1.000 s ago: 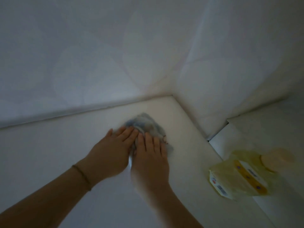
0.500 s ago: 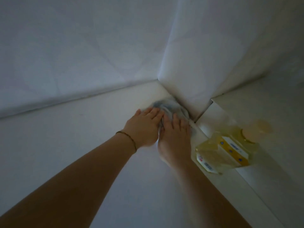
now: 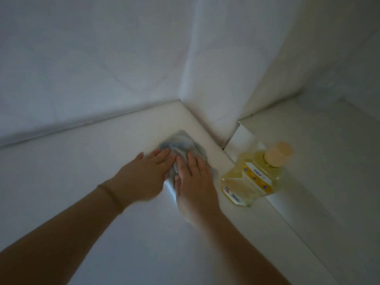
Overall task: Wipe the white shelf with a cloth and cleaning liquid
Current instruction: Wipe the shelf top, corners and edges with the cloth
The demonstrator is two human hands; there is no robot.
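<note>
A crumpled blue-grey cloth (image 3: 182,144) lies on the white shelf (image 3: 72,173) near its back right corner. My left hand (image 3: 144,173) and my right hand (image 3: 194,179) lie side by side on the cloth's near half, fingers straight, pressing it flat against the shelf. The far part of the cloth shows beyond my fingertips. A clear bottle of yellow cleaning liquid (image 3: 255,177) with a pale cap stands on the shelf's right edge, close beside my right hand.
White walls (image 3: 92,58) close the shelf at the back and at the right, meeting in a corner just beyond the cloth. A lower white ledge (image 3: 329,161) runs to the right of the bottle. The light is dim.
Both hands slid the cloth into the back right corner half a second ago, and have since drawn it a little back from the wall. The bottle has stayed in place.
</note>
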